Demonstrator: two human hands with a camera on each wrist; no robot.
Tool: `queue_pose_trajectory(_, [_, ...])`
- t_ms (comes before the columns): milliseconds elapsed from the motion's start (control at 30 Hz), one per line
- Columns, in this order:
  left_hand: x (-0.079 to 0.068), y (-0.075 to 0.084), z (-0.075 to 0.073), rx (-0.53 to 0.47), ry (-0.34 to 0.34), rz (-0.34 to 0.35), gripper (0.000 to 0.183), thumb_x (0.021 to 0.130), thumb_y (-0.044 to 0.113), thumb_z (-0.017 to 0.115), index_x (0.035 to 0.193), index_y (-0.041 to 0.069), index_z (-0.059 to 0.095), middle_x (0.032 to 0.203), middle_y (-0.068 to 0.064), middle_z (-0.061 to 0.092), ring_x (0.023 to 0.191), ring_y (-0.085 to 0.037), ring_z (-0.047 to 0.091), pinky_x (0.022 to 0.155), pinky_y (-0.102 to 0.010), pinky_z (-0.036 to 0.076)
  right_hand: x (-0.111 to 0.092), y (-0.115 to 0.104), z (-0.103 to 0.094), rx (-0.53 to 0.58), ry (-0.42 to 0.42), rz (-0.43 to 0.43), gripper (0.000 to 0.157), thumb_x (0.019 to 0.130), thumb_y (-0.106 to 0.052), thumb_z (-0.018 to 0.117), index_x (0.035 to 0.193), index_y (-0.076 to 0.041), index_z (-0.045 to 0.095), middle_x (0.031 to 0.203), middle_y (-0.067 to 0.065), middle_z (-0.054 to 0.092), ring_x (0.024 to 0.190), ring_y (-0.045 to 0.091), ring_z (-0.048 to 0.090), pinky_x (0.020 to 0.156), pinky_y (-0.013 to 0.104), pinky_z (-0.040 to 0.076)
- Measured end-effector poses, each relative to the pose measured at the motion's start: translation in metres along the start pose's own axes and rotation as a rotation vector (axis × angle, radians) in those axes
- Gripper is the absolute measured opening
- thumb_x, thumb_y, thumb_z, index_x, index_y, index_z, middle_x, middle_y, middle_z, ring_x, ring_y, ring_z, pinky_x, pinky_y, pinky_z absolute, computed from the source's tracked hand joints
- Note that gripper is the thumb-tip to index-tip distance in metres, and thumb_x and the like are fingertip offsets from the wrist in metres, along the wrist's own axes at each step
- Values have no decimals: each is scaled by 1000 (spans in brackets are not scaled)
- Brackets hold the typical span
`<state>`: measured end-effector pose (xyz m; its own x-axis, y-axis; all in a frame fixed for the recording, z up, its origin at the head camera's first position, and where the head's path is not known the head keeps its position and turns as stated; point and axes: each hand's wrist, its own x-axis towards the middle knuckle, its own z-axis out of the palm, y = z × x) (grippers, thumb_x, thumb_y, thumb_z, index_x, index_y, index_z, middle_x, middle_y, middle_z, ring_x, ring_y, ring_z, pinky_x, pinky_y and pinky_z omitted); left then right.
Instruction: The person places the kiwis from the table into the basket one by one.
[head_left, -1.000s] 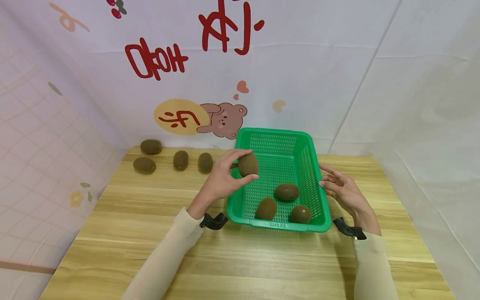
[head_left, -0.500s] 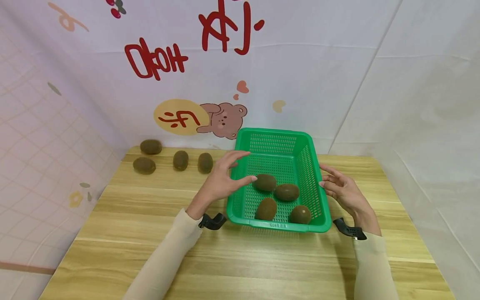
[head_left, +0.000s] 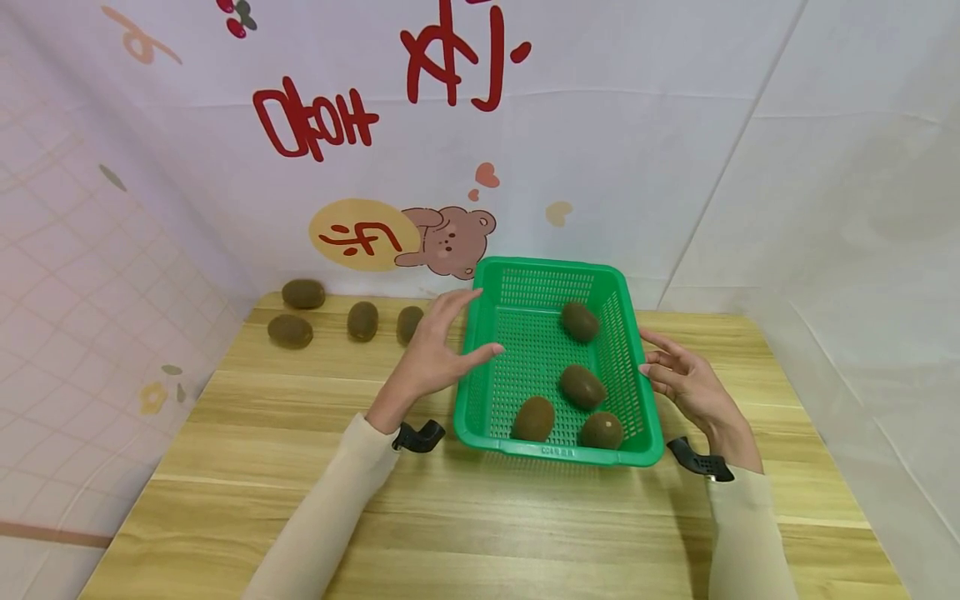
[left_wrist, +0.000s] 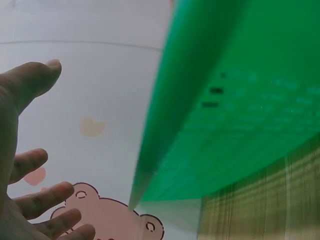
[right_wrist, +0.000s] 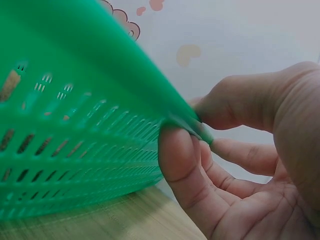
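Note:
A green plastic basket (head_left: 561,452) stands on the table with several brown kiwis inside: one kiwi (head_left: 580,322) near the back right, another (head_left: 582,387) at the middle right, and two at the front. My left hand (head_left: 435,350) is over the basket's left rim, thumb and fingers spread apart with nothing between them. In the left wrist view, its fingers (left_wrist: 45,200) are away from the green wall. On the other side, my right hand (head_left: 686,383) pinches the right rim between thumb and fingers, seen close in the right wrist view at the rim (right_wrist: 192,125).
Left of the basket, several more kiwis lie on the wooden table (head_left: 300,467): a pair at the far left, one kiwi (head_left: 362,321), and one kiwi (head_left: 408,325) partly behind my left hand. A printed white cloth (head_left: 600,150) hangs behind and along both sides.
My left hand let a kiwi go into the basket and drew back slightly left. That kiwi dropped, and a kiwi now lies near the back right. The right hand stays on the rim.

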<state>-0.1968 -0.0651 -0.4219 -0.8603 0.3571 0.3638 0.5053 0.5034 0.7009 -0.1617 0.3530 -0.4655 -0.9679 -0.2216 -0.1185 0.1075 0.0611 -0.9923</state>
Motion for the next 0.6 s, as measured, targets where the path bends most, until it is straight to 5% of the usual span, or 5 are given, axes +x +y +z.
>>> queue_pose_trajectory(600, [4, -35, -6, 88, 14, -134, 95, 87, 51, 78, 163, 29, 26, 171, -8, 18, 160, -32, 7, 122, -69, 22, 0, -2, 2, 4, -9, -3, 73, 101, -12, 66, 163, -10, 28, 112, 1, 57, 90, 6, 62, 79, 19, 57])
